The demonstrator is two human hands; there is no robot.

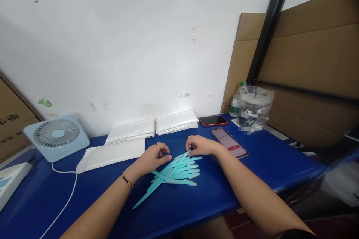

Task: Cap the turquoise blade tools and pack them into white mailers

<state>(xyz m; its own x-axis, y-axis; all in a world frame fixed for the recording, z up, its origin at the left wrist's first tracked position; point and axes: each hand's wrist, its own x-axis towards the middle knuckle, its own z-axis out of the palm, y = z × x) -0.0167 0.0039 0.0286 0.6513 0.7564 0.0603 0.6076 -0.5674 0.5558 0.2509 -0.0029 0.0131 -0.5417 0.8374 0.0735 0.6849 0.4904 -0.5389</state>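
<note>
A fanned pile of turquoise sticks (176,171) lies on the blue desk (196,201). The right hand (199,145) sits at the pile's far end, fingers curled and pinching the stick tips there. The left hand (153,157) rests at the pile's left edge, loosely curled; I cannot tell whether it grips a stick. A phone (229,142) lies right of the pile, white packets (176,121) behind it, and a fan (57,136) far to its left.

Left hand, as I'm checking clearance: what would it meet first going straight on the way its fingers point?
Probably the upper ends of the teal sticks just beyond the left hand; the right hand sits behind them. Depth is unclear.
</note>
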